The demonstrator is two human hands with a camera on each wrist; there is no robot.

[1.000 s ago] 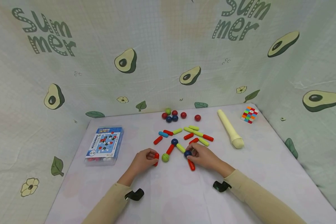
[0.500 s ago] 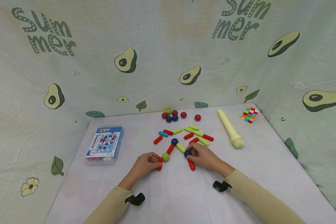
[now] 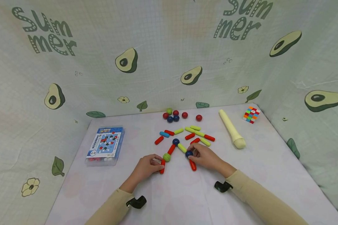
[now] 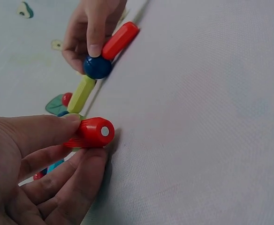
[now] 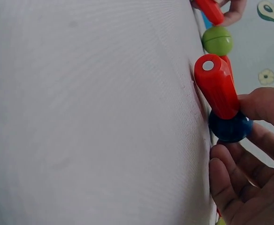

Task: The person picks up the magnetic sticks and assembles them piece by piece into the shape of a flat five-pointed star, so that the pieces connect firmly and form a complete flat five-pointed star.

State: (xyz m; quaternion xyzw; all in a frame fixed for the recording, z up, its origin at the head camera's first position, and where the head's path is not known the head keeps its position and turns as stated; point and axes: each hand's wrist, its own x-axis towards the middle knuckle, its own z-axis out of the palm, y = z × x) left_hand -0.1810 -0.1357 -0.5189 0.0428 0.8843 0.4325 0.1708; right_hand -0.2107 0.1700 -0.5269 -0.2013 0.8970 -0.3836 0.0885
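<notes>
My left hand (image 3: 146, 167) pinches a red magnetic stick (image 3: 162, 167) between thumb and fingers, its far end right at the green ball (image 3: 166, 157). A white dot marks the near end of that stick in the left wrist view. From the green ball another red stick (image 3: 171, 149) leads up to a dark blue ball (image 3: 176, 142), and a yellow-green stick (image 3: 181, 148) runs from there to a second dark blue ball (image 5: 231, 126). My right hand (image 3: 204, 156) holds this second ball between thumb and fingers. A red stick (image 5: 216, 86) juts from it toward me.
Loose red, yellow-green and blue sticks (image 3: 164, 134) lie beyond the chain. Several balls (image 3: 184, 115) sit at the back edge. A boxed set (image 3: 105, 143) stands at left; a pale yellow club-shaped object (image 3: 231, 128) and a puzzle cube (image 3: 251, 115) are at right.
My left hand has moved right with its red stick, bringing the stick's end from beside the green ball to just below it. The right hand has stayed on the blue ball.
</notes>
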